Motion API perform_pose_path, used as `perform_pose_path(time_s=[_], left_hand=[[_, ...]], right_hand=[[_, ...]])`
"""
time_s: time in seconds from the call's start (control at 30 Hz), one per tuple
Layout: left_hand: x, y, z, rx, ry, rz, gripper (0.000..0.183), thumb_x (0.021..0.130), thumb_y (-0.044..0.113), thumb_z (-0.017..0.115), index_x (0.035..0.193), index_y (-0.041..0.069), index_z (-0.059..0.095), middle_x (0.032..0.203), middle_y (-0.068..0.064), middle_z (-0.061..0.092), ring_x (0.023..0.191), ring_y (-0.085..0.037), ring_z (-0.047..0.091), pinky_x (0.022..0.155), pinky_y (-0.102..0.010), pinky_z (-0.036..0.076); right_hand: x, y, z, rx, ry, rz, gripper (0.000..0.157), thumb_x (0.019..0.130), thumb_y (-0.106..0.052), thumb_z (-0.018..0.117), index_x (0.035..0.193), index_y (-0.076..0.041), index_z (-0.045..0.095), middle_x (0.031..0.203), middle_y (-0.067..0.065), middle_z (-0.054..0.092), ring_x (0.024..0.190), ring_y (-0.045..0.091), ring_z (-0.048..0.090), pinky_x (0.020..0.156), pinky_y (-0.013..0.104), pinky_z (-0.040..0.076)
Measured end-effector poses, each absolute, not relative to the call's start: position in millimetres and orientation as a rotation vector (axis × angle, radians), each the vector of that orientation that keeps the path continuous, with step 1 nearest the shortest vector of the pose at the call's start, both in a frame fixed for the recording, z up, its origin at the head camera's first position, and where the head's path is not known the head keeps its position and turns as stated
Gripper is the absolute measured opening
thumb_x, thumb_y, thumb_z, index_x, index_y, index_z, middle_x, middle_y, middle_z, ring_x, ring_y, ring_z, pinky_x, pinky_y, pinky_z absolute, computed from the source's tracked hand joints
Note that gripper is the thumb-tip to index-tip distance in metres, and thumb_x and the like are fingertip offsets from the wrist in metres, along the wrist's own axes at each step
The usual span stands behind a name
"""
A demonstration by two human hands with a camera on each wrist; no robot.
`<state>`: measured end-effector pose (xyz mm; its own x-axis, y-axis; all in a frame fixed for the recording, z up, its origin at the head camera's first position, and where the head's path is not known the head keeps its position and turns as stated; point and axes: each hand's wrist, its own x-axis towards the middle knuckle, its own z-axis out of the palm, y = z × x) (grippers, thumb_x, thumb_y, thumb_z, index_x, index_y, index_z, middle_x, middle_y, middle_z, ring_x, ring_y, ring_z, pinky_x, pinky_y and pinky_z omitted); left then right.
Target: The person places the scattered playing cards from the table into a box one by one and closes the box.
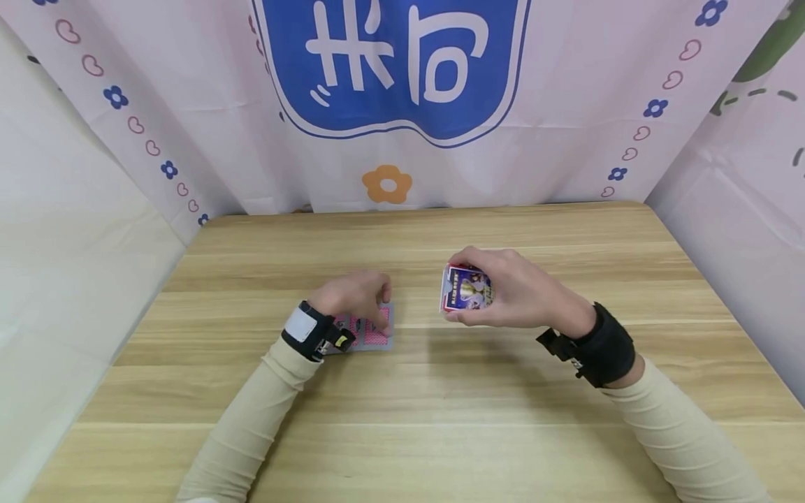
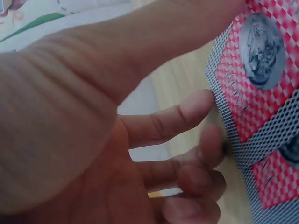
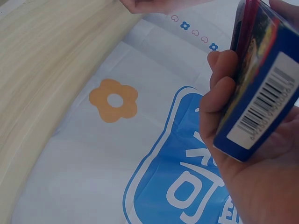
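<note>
On the table, a few overlapping playing cards [image 1: 377,338] lie side by side, with red-and-white patterned backs, grey borders and oval tiger pictures. My left hand [image 1: 353,296] is bent over them. Its thumb lies over the rightmost card, and the index fingertip is right at the bordered edge in the left wrist view; the other fingers curl loosely. My right hand [image 1: 516,290] grips a playing card box [image 1: 465,289] above the table, thumb on the near side and fingers on the far side. The box is blue with a gold trophy picture; its barcoded end [image 3: 264,105] shows in the right wrist view.
The wooden table [image 1: 440,433] extends around both hands. A pale curtain [image 1: 534,168] with a blue emblem and an orange flower hangs along its back edge, and white cloth [image 1: 63,244] stands at the left. Black straps [image 1: 613,346] with small cameras sit on both wrists.
</note>
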<state>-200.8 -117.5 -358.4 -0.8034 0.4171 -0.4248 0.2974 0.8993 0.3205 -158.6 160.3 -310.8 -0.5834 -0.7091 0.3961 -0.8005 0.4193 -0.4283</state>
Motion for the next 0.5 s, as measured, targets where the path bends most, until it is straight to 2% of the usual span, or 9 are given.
perform_pose_path(time_s=[0.33,0.5], left_hand=[[-206.1,-120.2,-362.8,0.498,2.546,0.386,0.051,0.062,0.039,0.087,0.089,0.010,0.054,0.081,-0.004,0.054,0.065,-0.016,0.051,0.051,-0.029,0.041],[-203.1,-120.6,-356.9,0.552,2.528,0.387,0.037,0.072,0.037,0.081,0.086,0.011,0.059,0.073,0.000,0.052,0.059,-0.013,0.048,0.049,-0.028,0.039]], right_hand=[[-158.9,158.6,-312.9,1.375,-2.536,0.896,0.066,0.071,-0.048,0.076,0.119,-0.010,0.052,0.095,0.000,0.063,0.075,0.007,0.057,0.060,0.027,0.054],[-158.3,157.2,-313.9,1.384,-2.543,0.885,0.065,0.072,-0.048,0.075,0.119,-0.010,0.052,0.093,-0.001,0.063,0.073,0.006,0.057,0.058,0.025,0.054]])
